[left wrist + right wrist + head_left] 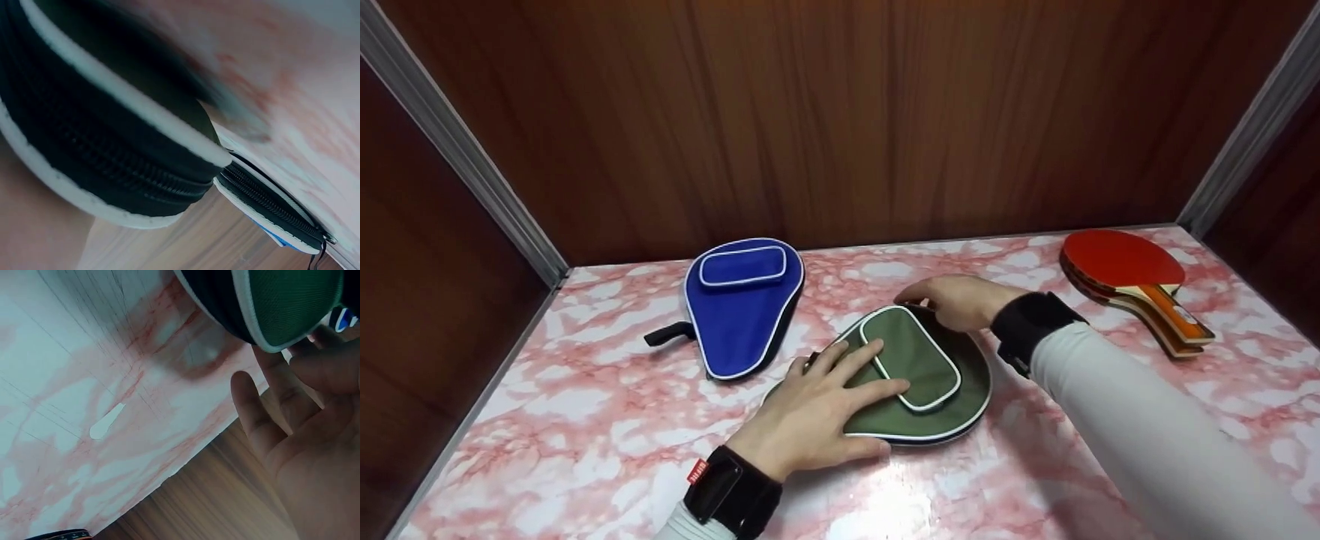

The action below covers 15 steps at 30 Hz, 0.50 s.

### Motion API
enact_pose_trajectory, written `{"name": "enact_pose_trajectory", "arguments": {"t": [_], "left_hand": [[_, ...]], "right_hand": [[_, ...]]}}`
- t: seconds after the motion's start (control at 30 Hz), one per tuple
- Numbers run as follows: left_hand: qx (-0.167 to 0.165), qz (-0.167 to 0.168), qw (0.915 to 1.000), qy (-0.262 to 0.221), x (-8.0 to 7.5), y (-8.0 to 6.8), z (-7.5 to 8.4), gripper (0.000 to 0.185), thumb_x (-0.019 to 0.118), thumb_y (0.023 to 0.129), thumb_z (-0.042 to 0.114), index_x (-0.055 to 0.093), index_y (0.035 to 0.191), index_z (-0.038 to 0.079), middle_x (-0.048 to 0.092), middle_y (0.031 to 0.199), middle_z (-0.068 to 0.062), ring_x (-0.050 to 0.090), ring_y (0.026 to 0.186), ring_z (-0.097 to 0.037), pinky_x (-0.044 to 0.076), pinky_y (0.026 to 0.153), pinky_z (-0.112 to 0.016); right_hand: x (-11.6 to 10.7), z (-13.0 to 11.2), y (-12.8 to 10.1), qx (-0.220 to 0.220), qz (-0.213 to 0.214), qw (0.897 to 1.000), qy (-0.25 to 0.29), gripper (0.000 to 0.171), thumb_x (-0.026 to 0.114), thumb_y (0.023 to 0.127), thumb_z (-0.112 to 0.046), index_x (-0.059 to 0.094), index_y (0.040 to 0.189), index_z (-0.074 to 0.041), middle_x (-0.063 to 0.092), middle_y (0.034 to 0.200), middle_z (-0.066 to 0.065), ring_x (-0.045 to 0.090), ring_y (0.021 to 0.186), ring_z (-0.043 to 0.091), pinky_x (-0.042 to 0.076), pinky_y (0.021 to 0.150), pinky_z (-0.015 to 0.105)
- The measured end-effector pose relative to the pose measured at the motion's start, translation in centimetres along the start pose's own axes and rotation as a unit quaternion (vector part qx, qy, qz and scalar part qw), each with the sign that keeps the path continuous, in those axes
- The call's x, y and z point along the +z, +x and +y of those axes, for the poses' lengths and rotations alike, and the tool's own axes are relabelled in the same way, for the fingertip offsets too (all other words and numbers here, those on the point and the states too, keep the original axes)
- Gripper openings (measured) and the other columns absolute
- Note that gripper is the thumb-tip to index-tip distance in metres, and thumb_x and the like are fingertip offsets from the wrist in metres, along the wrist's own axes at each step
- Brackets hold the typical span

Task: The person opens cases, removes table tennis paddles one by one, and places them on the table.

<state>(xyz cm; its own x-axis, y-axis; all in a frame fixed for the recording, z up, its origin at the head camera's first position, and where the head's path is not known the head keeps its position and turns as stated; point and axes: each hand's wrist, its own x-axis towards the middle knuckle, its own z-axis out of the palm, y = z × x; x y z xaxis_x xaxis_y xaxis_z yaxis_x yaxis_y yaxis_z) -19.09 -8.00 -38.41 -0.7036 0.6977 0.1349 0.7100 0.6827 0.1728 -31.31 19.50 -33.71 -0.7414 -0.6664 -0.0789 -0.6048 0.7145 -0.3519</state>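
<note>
Green paddle case (pixel 919 382) flat on pink marbled table (pixel 585 405), mid-front, blue case (pixel 739 311) just beside at back-left, red paddles (pixel 1140 289) stacked well apart at right. Left hand (pixel 817 409) palm-down on near-left part of case, fingers straight and spread, pressing, not gripping. Right hand (pixel 960 300) resting on far edge by the rim; whether pinching a zipper pull there or just touching: cannot tell. Right wrist view: fingers loose beside white-piped rim (pixel 247 304). Left wrist view: black zipper band (pixel 112 152) along the side, looks zipped. Judgement: soft padded fabric, light, sags if lifted by one corner; stiffer if a paddle sits inside, not visible. Best hold at piped rim or narrow handle end; raised pocket (pixel 911 356) too floppy. Likely to slide on glossy table unless pinned
</note>
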Motion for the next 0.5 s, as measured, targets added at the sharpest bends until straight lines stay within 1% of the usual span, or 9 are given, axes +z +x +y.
{"name": "enact_pose_trajectory", "arguments": {"t": [0.1,0.2,0.27,0.4,0.5], "left_hand": [[0.004,0.003,1.0000,0.001,0.1,0.0,0.0,0.075,0.075,0.094,0.068,0.050,0.163,0.051,0.027,0.181,-0.001,0.026,0.165,-0.040,0.040,0.111,-0.075],[0.008,0.007,0.9999,0.002,0.1,0.0,0.0,0.074,0.076,0.094,0.067,0.052,0.163,0.050,0.028,0.181,-0.002,0.027,0.164,-0.041,0.040,0.110,-0.075],[0.007,0.006,0.9999,0.003,0.1,0.0,0.0,0.074,0.076,0.094,0.067,0.052,0.162,0.050,0.029,0.181,-0.002,0.027,0.164,-0.041,0.041,0.110,-0.075],[0.005,0.004,1.0000,0.006,0.1,0.0,0.0,0.075,0.075,0.094,0.068,0.051,0.163,0.051,0.028,0.181,-0.001,0.027,0.164,-0.040,0.041,0.110,-0.073],[0.003,0.005,1.0000,0.008,0.1,0.0,-0.1,0.075,0.075,0.094,0.068,0.051,0.163,0.051,0.029,0.181,-0.001,0.028,0.164,-0.039,0.042,0.109,-0.071]], "right_hand": [[0.1,0.1,0.6,0.011,-0.020,1.000,0.005,0.061,0.051,0.093,0.017,0.073,0.142,-0.011,0.074,0.130,0.016,0.069,0.120,0.037,0.053,0.107,0.057],[0.2,0.2,1.1,0.021,-0.027,0.999,-0.011,0.060,0.053,0.092,0.017,0.075,0.138,-0.014,0.073,0.119,0.015,0.069,0.110,0.035,0.055,0.102,0.055],[0.4,0.1,1.4,0.031,-0.026,0.999,-0.028,0.056,0.056,0.093,0.015,0.076,0.136,-0.015,0.073,0.114,0.013,0.068,0.107,0.033,0.055,0.100,0.054],[0.5,-0.2,1.3,0.055,-0.014,0.996,-0.065,0.046,0.061,0.099,0.008,0.077,0.132,-0.018,0.072,0.110,0.011,0.070,0.105,0.032,0.056,0.099,0.054],[0.5,-0.2,1.1,0.056,0.001,0.995,-0.079,0.037,0.062,0.101,0.004,0.078,0.126,-0.018,0.071,0.106,0.010,0.070,0.099,0.031,0.057,0.094,0.053]]}}
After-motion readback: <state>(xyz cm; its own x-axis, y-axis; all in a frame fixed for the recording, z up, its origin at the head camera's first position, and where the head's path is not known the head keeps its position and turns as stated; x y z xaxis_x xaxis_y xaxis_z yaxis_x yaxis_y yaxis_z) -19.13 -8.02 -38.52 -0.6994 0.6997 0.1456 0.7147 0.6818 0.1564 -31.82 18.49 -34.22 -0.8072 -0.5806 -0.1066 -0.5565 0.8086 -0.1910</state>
